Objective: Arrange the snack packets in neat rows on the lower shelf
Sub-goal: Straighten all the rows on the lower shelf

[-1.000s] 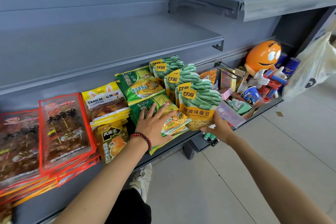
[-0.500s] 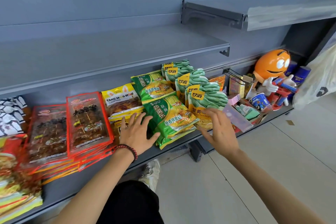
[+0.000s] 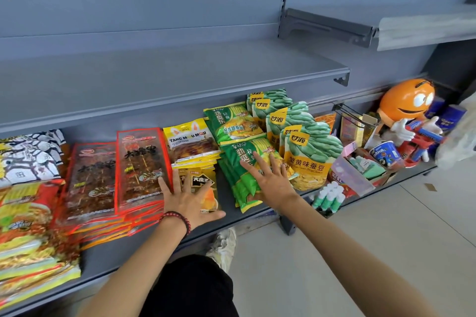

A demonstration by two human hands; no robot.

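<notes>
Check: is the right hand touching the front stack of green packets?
Touching. The head view shows the right hand lying flat, fingers spread, on the front stack of green packets, with no gap visible.

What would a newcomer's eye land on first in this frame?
The orange round-headed figurine at the right end of the lower shelf stands out most, bright against the grey shelving. Next come the two spread hands in the middle: the left hand lies flat on a yellow-and-black packet, the right hand on a stack of green packets. Red-edged packets lie overlapping to their left.
</notes>
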